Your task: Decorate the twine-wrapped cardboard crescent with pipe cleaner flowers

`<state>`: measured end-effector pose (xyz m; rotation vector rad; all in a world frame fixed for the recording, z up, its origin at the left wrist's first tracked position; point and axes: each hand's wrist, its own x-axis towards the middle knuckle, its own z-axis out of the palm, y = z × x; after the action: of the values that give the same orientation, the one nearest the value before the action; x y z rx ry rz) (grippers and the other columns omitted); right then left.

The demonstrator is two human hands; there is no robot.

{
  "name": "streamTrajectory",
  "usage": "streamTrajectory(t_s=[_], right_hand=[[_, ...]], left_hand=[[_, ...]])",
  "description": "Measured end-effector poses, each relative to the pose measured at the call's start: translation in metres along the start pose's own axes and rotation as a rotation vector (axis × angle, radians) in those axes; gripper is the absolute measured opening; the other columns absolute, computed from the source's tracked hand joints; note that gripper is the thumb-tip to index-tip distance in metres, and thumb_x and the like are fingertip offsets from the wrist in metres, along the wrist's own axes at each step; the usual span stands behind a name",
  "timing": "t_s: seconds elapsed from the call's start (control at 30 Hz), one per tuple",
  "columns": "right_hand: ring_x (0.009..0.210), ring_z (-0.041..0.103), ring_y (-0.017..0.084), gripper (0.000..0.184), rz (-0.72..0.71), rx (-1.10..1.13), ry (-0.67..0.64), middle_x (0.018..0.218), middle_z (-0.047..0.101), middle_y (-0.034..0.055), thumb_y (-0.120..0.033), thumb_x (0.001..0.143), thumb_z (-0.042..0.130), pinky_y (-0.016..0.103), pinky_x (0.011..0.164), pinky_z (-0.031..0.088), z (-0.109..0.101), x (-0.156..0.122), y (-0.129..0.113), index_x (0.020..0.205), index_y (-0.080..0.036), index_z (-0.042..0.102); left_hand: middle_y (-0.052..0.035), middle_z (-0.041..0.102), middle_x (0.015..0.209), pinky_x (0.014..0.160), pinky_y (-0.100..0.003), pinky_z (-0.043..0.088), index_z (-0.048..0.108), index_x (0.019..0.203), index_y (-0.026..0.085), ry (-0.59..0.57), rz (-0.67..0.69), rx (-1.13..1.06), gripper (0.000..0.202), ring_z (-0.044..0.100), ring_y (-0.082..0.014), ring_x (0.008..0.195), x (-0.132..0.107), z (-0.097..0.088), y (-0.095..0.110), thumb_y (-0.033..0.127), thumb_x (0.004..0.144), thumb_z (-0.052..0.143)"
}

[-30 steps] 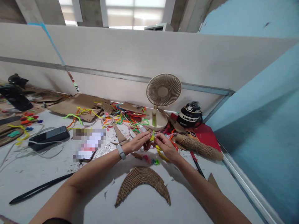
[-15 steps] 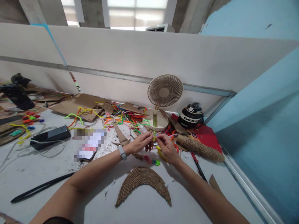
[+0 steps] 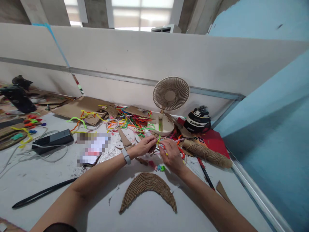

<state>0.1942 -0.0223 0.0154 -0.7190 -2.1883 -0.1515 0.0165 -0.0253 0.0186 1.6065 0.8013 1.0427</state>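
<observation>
My left hand [image 3: 146, 145], with a watch on its wrist, is closed in a pinch on a small yellow-green pipe cleaner [image 3: 158, 140]. From the other side, my right hand [image 3: 171, 154] has its bent fingers and thumb at the same piece. Its fingertips partly cover the piece, so its full shape is hidden. Just below the hands lie small pink, blue and green fuzzy pipe cleaner shapes [image 3: 159, 168]. Nearer to me rests a crescent covered in brown twine [image 3: 148, 187], its points towards me.
A small fan [image 3: 171, 93] stands behind the hands, beside a black jug [image 3: 198, 120]. Right of them lie a roll of twine [image 3: 207, 154] and a red-and-black pen [image 3: 205, 173]. Loose pipe cleaners [image 3: 125, 120] and cardboard [image 3: 77, 108] cover the back. A phone [image 3: 93, 151] and black box [image 3: 52, 141] sit left.
My right hand has turned and its fingers have shifted over the small pipe cleaner. My left hand has stayed nearly in place, with its fingers drawn closer together.
</observation>
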Motion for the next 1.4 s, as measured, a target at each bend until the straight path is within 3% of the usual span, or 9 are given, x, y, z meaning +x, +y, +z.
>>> streamTrajectory(t_s=[0.23, 0.6, 0.8, 1.0, 1.13, 1.23, 1.4], right_hand=[[0.099, 0.056, 0.026, 0.026, -0.053, -0.094, -0.019, 0.1, 0.064, 0.0135, -0.022, 0.09, 0.047, 0.048, 0.091, 0.047, 0.0, 0.0, -0.005, 0.113, -0.015, 0.058], [0.1, 0.057, 0.028, 0.027, 0.025, -0.002, -0.053, 0.102, 0.063, 0.0154, -0.027, 0.09, 0.047, 0.048, 0.088, 0.048, 0.002, -0.004, -0.003, 0.112, -0.016, 0.057], [0.106, 0.057, 0.026, 0.026, 0.163, 0.229, -0.111, 0.111, 0.062, 0.0121, -0.025, 0.09, 0.043, 0.046, 0.092, 0.045, -0.001, -0.001, 0.001, 0.114, -0.019, 0.054], [0.082, 0.06, 0.02, 0.023, 0.531, 0.615, -0.219, 0.09, 0.063, 0.0058, -0.037, 0.092, 0.043, 0.035, 0.074, 0.05, 0.003, 0.0, 0.007, 0.098, -0.02, 0.059], [0.071, 0.058, 0.017, 0.026, 0.609, 0.793, -0.216, 0.078, 0.058, 0.0013, -0.045, 0.09, 0.047, 0.031, 0.066, 0.05, 0.01, -0.001, 0.01, 0.089, -0.02, 0.057], [0.07, 0.057, 0.016, 0.025, 0.58, 0.746, -0.191, 0.078, 0.058, 0.001, -0.044, 0.09, 0.049, 0.031, 0.066, 0.05, 0.009, -0.001, 0.011, 0.088, -0.021, 0.056], [0.086, 0.058, 0.021, 0.018, 0.317, 0.326, -0.047, 0.089, 0.062, 0.0073, -0.034, 0.093, 0.045, 0.036, 0.079, 0.047, 0.004, -0.002, 0.009, 0.092, -0.021, 0.058]], left_hand=[[0.0066, 0.039, 0.054, 0.047, -0.021, 0.028, 0.038, 0.071, 0.018, 0.027, 0.007, 0.065, 0.045, 0.034, -0.0071, 0.048, 0.001, 0.0, -0.003, 0.059, 0.088, 0.039], [0.0061, 0.039, 0.057, 0.048, -0.021, 0.028, 0.041, 0.071, 0.018, 0.002, 0.001, 0.082, 0.044, 0.034, -0.0074, 0.05, 0.0, -0.002, -0.002, 0.059, 0.087, 0.042], [0.0064, 0.042, 0.054, 0.045, -0.021, 0.034, 0.039, 0.074, 0.019, -0.052, -0.032, 0.004, 0.048, 0.041, -0.0081, 0.046, 0.0, -0.003, -0.003, 0.065, 0.086, 0.037], [0.0051, 0.045, 0.054, 0.045, -0.021, 0.031, 0.042, 0.073, 0.018, -0.064, -0.024, 0.029, 0.049, 0.04, -0.0079, 0.047, 0.0, -0.007, -0.005, 0.065, 0.086, 0.039], [0.0051, 0.045, 0.055, 0.046, -0.02, 0.031, 0.042, 0.074, 0.018, -0.06, -0.012, 0.055, 0.051, 0.04, -0.0078, 0.047, 0.001, -0.008, -0.008, 0.067, 0.085, 0.039], [0.0045, 0.045, 0.057, 0.048, -0.021, 0.035, 0.041, 0.075, 0.018, -0.012, -0.002, 0.087, 0.051, 0.042, -0.009, 0.049, 0.003, -0.009, -0.011, 0.067, 0.087, 0.032], [0.0028, 0.043, 0.058, 0.055, -0.024, 0.035, 0.041, 0.069, 0.019, 0.082, 0.033, 0.227, 0.051, 0.041, -0.011, 0.054, 0.002, -0.008, -0.01, 0.059, 0.093, 0.02]])
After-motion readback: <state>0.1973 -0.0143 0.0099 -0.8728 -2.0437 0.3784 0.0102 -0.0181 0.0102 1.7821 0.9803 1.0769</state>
